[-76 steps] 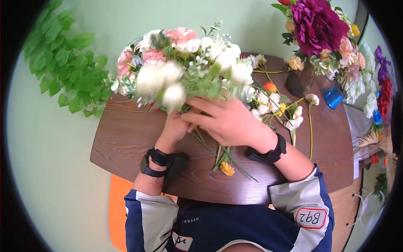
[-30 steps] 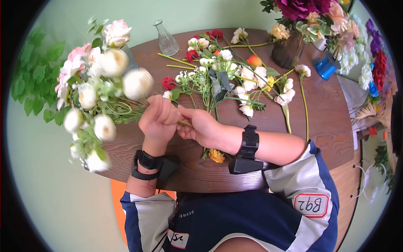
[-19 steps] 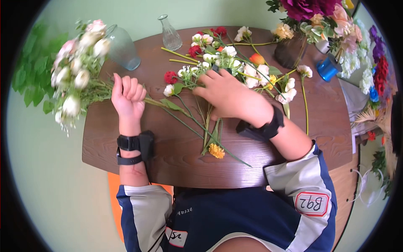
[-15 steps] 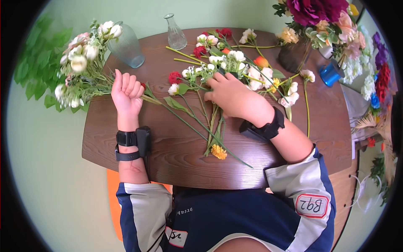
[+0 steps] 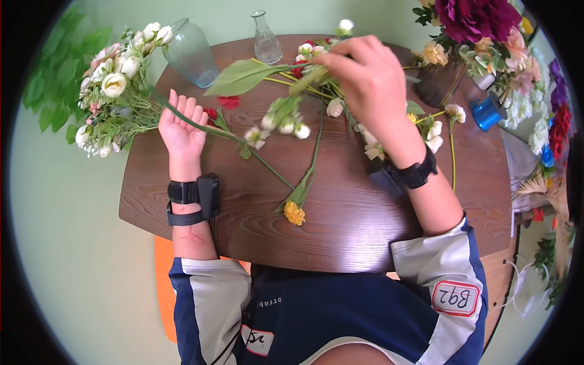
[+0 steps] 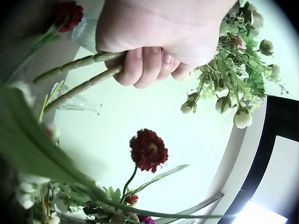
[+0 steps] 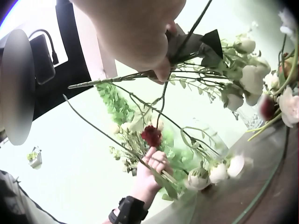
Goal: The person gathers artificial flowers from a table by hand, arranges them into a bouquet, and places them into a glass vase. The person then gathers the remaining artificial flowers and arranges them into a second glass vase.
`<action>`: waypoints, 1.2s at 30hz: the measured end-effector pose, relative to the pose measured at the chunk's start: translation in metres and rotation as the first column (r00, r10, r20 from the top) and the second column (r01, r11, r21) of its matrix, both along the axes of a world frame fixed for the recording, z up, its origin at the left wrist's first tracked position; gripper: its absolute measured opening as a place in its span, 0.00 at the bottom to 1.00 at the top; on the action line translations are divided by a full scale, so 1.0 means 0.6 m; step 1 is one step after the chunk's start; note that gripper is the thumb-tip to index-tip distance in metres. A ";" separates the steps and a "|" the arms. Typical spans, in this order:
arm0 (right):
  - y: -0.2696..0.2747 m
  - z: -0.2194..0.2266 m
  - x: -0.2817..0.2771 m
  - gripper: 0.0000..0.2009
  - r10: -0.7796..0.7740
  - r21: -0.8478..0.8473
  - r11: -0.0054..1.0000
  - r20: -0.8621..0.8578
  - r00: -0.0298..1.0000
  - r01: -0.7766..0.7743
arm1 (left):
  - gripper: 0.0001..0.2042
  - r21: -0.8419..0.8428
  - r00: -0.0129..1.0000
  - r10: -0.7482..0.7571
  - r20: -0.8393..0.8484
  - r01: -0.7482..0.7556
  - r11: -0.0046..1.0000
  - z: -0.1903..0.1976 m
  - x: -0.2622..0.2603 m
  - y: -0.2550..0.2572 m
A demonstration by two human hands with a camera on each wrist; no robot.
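My left hand (image 5: 184, 131) grips the stems of a bouquet (image 5: 115, 79) of white and pale pink flowers, its heads pointing left. In the left wrist view, two cut stem ends (image 6: 84, 86) poke out of that fist. My right hand (image 5: 374, 82) is raised over the table and pinches a bunch of stems bearing small white flowers (image 5: 286, 125) and a broad green leaf (image 5: 243, 77). Seen from the right wrist, a dark grey wrap (image 7: 194, 46) surrounds these stems near my fingers. A red flower (image 7: 152, 136) overlaps the bunch there.
A large glass vase (image 5: 191, 55) and a small one (image 5: 266, 42) stand at the back. One yellow flower (image 5: 294, 213) lies near the front of the brown table (image 5: 243, 225). Right of it are loose stems, a blue spool (image 5: 486, 111) and a tall arrangement with a purple bloom (image 5: 477, 21).
The bouquet went from the middle to the left in my left hand. My right hand left it, reached among the loose flowers and lifted a white-flowered bunch off the table.
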State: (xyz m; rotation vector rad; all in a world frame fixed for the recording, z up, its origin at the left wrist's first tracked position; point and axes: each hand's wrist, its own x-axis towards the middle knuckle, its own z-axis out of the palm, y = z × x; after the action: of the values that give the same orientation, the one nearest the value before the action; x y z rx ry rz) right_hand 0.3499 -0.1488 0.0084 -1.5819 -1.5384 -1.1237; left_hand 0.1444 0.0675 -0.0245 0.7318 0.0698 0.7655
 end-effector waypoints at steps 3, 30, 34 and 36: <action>-0.011 0.009 0.029 0.12 -0.093 0.029 0.995 0.011 0.996 0.093 | 0.22 0.073 0.997 -0.072 0.007 0.072 0.995 -0.011 0.001 0.010; 0.012 -0.096 -0.038 0.12 0.144 -0.622 0.700 -0.358 0.922 -0.351 | 0.22 0.172 0.998 0.027 -0.057 -0.017 0.985 -0.004 0.006 -0.011; 0.002 -0.054 -0.007 0.15 -0.203 -0.656 0.744 -0.401 0.893 -0.126 | 0.22 0.122 0.996 -0.084 0.021 0.081 0.989 -0.002 0.003 -0.019; -0.013 -0.023 0.017 0.14 -0.443 -0.721 0.683 -0.281 0.851 0.118 | 0.21 0.130 0.859 -0.443 0.258 0.424 0.896 -0.007 0.003 -0.018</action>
State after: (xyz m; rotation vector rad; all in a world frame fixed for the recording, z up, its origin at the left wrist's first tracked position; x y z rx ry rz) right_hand 0.3603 -0.1569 -0.0054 -2.4507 -1.4838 -0.2434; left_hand 0.1462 0.0564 -0.0285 0.6638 -0.3740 0.4300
